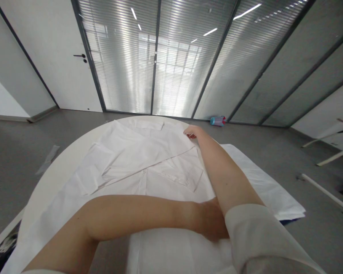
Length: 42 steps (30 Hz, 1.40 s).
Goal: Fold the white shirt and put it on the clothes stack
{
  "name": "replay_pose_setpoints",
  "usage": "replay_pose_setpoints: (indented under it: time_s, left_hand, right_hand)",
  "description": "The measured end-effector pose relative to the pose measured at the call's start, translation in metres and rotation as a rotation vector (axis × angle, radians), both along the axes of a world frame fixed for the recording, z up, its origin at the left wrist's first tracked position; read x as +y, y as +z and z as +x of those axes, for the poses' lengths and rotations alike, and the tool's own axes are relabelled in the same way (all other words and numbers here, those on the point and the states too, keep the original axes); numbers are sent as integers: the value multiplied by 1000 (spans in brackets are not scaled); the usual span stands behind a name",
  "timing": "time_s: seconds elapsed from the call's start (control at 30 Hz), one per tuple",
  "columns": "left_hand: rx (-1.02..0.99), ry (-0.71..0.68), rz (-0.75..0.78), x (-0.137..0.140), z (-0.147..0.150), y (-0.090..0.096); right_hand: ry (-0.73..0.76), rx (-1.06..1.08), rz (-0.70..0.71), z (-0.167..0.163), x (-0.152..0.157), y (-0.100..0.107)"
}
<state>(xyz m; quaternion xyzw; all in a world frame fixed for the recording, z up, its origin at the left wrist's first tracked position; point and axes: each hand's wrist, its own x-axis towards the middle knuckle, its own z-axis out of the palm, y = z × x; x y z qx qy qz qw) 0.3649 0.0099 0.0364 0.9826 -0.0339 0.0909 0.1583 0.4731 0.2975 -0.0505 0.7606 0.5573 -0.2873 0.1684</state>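
A white coat (148, 146) lies spread on a round white table (50, 177), its collar end at the far side. Its sleeves are folded across the body, with creases running diagonally over the middle. At the far right edge of the coat, my right hand (194, 131) has its fingers curled together on the cloth near the shoulder. My left arm reaches across the lower part of the coat. My left hand (211, 220) rests at the coat's right side, lower down; my right forearm hides its fingers.
A stack of folded white cloth (263, 182) sticks out at the table's right. A blue and red packet (217, 121) is on the floor by the glass partition (177, 76). Clear plastic (48, 160) lies on the floor at left; pale poles (328, 192) are at right.
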Motion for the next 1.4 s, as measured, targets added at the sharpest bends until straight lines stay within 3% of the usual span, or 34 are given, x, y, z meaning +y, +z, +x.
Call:
replay_pose_setpoints:
  time_s: [0.07, 0.13, 0.27, 0.53, 0.73, 0.87, 0.97, 1.1, 1.4]
  left_hand:
    - [-127, -22, 60, 4, -2, -3]
    - [-179, -66, 16, 9, -11, -7]
    - [-295, -41, -5, 16, -52, -12]
    - [-359, 188, 18, 0, -149, 5]
    - [-302, 286, -28, -23, -194, 8]
    - [-245, 265, -56, -39, -209, -6]
    - [-224, 239, -81, -47, -213, -15]
    - [-287, 254, -96, -52, -214, -21]
    - [-369, 218, -59, -59, -211, -20]
  right_hand:
    - [-1, 9, -49, -2, 1, 7]
    - [5, 12, -80, -5, 2, 13]
    - [45, 6, -69, -11, 2, 16]
    - [160, -73, 162, -41, 10, 12]
    - [242, 1, 363, -106, 15, 2]
    - [303, 65, 387, -155, -8, -24]
    - [327, 89, 367, -173, -31, -43]
    - [320, 93, 379, -172, -46, -54]
    - [276, 90, 415, -167, -44, -64]
